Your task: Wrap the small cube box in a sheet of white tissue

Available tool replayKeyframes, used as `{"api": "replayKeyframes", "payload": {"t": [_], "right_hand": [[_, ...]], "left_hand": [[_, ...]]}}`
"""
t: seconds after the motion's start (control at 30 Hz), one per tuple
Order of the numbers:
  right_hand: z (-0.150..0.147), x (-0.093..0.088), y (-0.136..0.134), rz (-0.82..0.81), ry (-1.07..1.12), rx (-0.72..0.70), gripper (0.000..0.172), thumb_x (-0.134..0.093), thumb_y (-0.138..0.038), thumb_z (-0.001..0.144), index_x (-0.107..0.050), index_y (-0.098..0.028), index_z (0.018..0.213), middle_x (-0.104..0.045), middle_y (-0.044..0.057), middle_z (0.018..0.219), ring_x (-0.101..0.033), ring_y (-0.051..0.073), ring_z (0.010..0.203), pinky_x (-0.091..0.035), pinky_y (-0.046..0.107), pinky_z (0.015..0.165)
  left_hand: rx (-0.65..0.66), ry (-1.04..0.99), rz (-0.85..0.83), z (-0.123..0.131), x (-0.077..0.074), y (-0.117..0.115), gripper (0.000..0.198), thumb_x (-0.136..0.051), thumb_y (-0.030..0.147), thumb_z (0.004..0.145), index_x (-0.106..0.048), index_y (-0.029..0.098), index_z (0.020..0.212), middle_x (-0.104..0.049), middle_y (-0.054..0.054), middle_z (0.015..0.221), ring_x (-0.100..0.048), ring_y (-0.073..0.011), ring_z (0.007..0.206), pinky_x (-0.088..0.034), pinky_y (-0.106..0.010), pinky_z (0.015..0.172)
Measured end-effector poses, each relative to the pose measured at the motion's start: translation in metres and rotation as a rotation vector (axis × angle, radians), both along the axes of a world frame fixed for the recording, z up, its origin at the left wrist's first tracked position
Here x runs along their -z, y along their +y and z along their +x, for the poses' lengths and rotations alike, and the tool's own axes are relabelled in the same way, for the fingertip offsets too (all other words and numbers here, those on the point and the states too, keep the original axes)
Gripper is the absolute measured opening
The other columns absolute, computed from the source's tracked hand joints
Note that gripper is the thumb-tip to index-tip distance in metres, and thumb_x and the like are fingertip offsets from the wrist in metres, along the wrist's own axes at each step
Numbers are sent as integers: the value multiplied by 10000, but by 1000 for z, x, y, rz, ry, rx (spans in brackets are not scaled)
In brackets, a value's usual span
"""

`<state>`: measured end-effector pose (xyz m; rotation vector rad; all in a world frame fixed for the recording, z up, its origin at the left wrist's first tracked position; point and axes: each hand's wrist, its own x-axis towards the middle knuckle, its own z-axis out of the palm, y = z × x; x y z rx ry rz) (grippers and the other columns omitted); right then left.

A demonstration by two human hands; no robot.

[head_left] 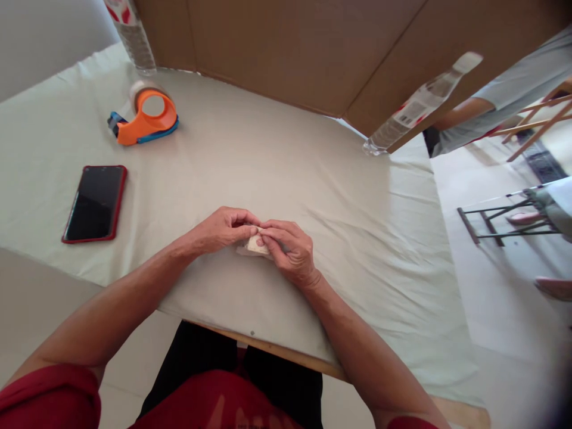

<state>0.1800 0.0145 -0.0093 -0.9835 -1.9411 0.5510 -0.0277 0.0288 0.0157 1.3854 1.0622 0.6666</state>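
Near the front edge of the cloth-covered table, both my hands meet over a small cream-white piece with what looks like clear plastic film around its lower side. Its exact kind is unclear, as fingers cover much of it. My left hand pinches it from the left, thumb and forefinger closed at its top. From the right, my right hand grips it with the thumb pressed on its face and the fingers curled behind. The fingertips of the two hands touch or nearly touch.
An orange tape dispenser and a red-cased phone lie to the left. A cardboard panel stands at the back, with a plastic bottle at its left and another bottle at its right. Another person's arm shows beyond.
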Motion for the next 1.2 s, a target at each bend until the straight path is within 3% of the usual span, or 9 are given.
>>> {"api": "replayKeyframes", "payload": {"t": [0.17,0.37,0.63,0.83,1.2], "right_hand": [[5,-2,6,134,-110,-73,148,-618,-304,937,-763,-282,913,-796,60,1010,-726,235,931,-522,450,906],[8,-1,6,173,-189,-85,138,-599,-331,924,-732,-295,913,-751,62,1134,-680,264,1037,-466,484,950],[13,7,8,-24,220,67,153,-558,-330,942,-606,-255,1067,-669,101,1184,-624,269,1142,-477,471,978],[14,7,14,-68,210,18,251,-588,-382,917,-590,-249,1129,-654,106,1232,-606,271,1175,-492,437,913],[13,13,17,-155,299,-7,266,-524,-445,985,-613,-264,1159,-643,78,1223,-654,229,1013,-494,438,920]], "left_hand": [[67,3,-13,-6,-4,3,393,-684,458,829,-761,169,1084,-762,-59,953,-661,-176,821,-496,-282,740],[11,38,-9,-5,-8,2,369,-688,434,798,-753,168,1046,-747,-48,897,-651,-180,789,-491,-289,712],[-46,37,-22,-4,-9,3,352,-694,398,757,-744,166,1017,-753,-57,927,-679,-211,856,-512,-328,786],[-155,29,34,-6,-11,4,318,-674,359,739,-747,177,989,-770,-74,1082,-681,-249,1020,-509,-379,924],[-205,-8,58,-8,-10,6,291,-685,310,743,-745,167,989,-782,-81,1091,-685,-263,1088,-497,-410,1006]]}}
